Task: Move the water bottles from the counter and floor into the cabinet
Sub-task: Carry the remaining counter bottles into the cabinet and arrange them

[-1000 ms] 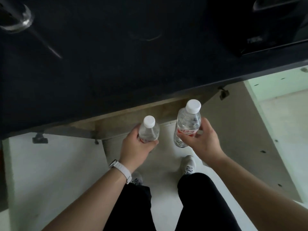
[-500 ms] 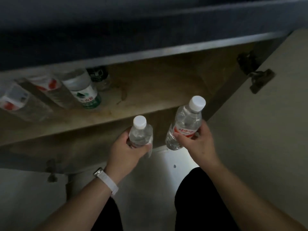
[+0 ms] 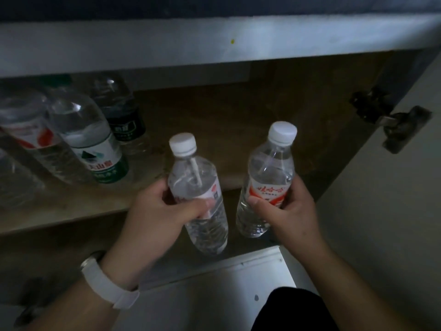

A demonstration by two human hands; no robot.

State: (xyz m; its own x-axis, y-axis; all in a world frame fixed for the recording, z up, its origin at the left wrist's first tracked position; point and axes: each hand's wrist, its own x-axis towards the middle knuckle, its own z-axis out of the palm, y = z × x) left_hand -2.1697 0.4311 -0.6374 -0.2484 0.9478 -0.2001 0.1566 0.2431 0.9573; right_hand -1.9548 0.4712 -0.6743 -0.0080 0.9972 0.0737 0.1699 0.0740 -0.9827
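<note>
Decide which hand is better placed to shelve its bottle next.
Probably right: the right hand holds the right bottle before bare shelf; the left hand holds the left bottle nearer the stored green-label bottle.

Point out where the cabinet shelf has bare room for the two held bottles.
Free: the shelf right of the dark-labelled bottle, up to the hinge. Crowded: the left end, around the green-labelled bottle and red-labelled bottle.

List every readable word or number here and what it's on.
Right-hand bottle, red label: looks like "娃哈哈"; small print unreadable.
Left-hand bottle: label mostly turned away, unreadable.
Green-label bottle: white characters, blurred.
Dark-label bottle: too small.
Red-and-white-label bottle: blurred.
</note>
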